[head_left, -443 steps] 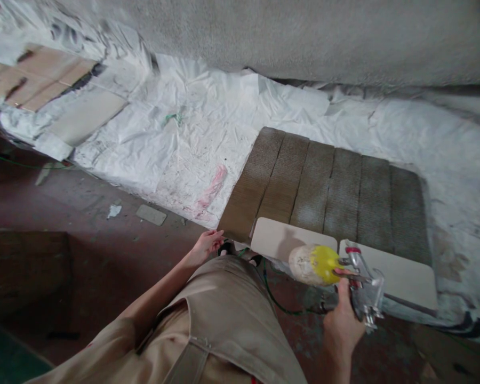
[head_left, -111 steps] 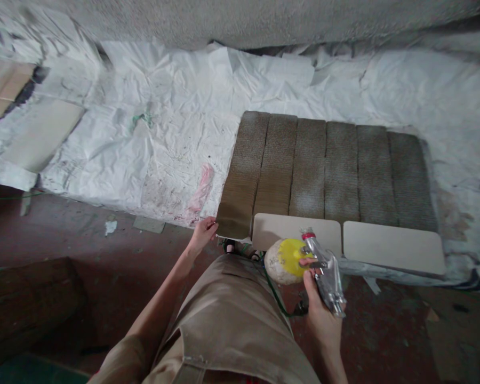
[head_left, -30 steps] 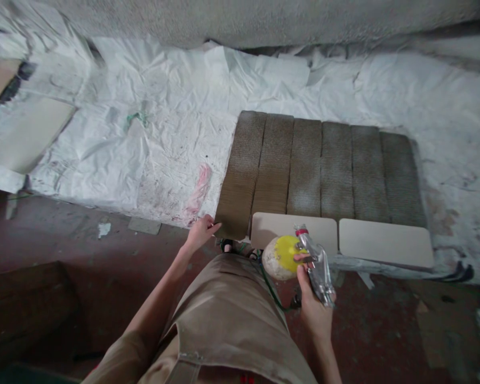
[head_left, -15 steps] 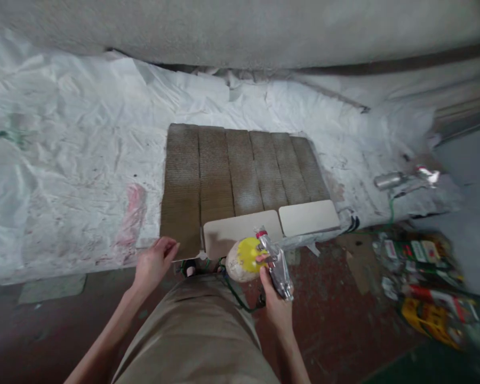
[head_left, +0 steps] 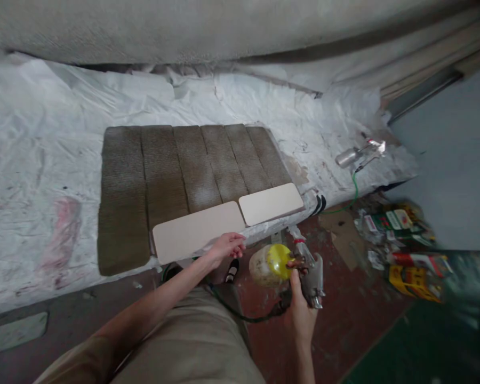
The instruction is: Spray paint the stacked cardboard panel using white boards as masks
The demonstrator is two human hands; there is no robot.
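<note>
My right hand point(head_left: 302, 314) is wrapped round the grip of a metal spray gun point(head_left: 312, 274). A stained whitish cup with a yellow lid point(head_left: 279, 261) is attached at the gun's left side. My left hand point(head_left: 228, 248) hovers by the front edge of the longer beige rounded board point(head_left: 198, 229), fingers loosely curled and apart, nothing visible in them. A shorter cream board point(head_left: 271, 204) lies to its right. Behind these boards, several brown panels point(head_left: 162, 165) lie side by side, with lighter, powdery patches on them.
White plastic sheeting point(head_left: 32, 160) covers the work surface, with a pink stain point(head_left: 64, 229) at left. A second spray gun point(head_left: 352, 156) with a green hose point(head_left: 355, 186) lies at right. Cans and litter point(head_left: 400, 221) cover the floor near a yellow container point(head_left: 410, 282).
My left hand has left the leftmost brown panel's front corner and moved right to the beige boards. The spray gun has moved right in my right hand. The view has shifted right.
</note>
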